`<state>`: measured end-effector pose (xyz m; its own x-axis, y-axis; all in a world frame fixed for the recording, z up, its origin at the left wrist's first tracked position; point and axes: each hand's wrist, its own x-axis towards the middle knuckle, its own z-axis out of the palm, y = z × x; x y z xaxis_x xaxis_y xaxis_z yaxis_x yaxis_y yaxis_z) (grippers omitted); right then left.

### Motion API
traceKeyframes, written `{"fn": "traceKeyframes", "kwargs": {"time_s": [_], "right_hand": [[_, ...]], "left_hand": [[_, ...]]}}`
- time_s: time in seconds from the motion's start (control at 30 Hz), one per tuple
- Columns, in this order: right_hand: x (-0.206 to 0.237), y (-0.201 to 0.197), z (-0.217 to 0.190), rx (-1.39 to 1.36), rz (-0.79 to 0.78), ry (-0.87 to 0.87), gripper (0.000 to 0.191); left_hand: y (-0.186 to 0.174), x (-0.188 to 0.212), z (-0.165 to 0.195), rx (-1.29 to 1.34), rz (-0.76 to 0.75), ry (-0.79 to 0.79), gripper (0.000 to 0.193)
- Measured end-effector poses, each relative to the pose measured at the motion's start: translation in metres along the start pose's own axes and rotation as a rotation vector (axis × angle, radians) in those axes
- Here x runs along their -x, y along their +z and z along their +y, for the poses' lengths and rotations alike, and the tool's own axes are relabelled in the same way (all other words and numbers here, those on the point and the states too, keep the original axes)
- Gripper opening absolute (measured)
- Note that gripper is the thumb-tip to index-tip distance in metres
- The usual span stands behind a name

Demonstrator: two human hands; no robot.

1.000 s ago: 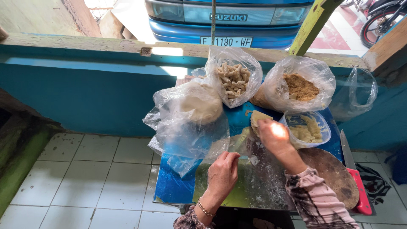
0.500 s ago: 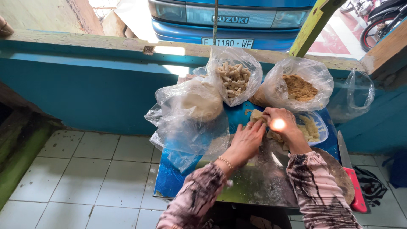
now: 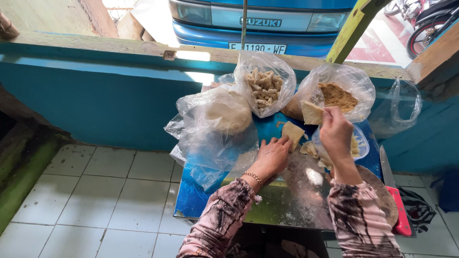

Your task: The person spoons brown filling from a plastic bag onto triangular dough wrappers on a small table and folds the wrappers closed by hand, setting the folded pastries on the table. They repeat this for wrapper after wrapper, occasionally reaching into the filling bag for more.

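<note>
Since half a second ago both hands have parted: my left hand [image 3: 272, 155] has dropped back onto the table, and my right hand [image 3: 336, 133] has lifted a pale wrapper [image 3: 311, 113] up toward the bags.

Going left to right now. Farthest left sits a big crumpled clear bag [image 3: 215, 129] with pale dough or flour inside, spilling over the blue table [image 3: 191, 200] and crowding my left wrist. Behind it stands a bag of short pale sticks [image 3: 264, 86], then a bag of brown crumbs [image 3: 338, 95], and an empty clear bag [image 3: 399, 102] hangs off at the far right.

My left hand lies flat, fingers spread and loose, fingertips touching a second folded wrapper [image 3: 292, 134] on the table; nothing is gripped there. Just right of it, a small clear tub [image 3: 361, 145] with more pale pieces sits partly hidden under my right wrist.

My right hand has thumb and fingers pinched on the corner of the lifted wrapper, which hangs in front of the crumb bag, above the table. A knife with a red handle [image 3: 399, 210] lies along the right edge.
</note>
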<state>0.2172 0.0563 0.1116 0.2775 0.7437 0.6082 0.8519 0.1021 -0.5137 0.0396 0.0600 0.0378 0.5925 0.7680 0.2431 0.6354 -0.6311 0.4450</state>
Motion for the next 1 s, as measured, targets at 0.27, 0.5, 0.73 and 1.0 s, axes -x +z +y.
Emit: {"fn": "traceKeyframes", "kwargs": {"time_s": [0.27,0.5,0.73,1.0], "right_hand": [[0.090,-0.027,-0.016,-0.411,-0.162,-0.117,0.018],[0.138,-0.043,-0.044,-0.275,-0.375,-0.346,0.040],[0.154,-0.026,-0.056,-0.094,-0.272,-0.298,0.044],[0.190,0.000,-0.031,-0.691,-0.447,0.432,0.048]], "left_hand": [[0.010,0.025,0.000,1.586,0.026,-0.358,0.044],[0.018,0.107,0.007,1.985,0.063,-0.378,0.046],[0.008,0.125,0.021,2.060,0.099,-0.412,0.048],[-0.010,0.133,0.025,1.335,0.217,-0.376,0.062]]}}
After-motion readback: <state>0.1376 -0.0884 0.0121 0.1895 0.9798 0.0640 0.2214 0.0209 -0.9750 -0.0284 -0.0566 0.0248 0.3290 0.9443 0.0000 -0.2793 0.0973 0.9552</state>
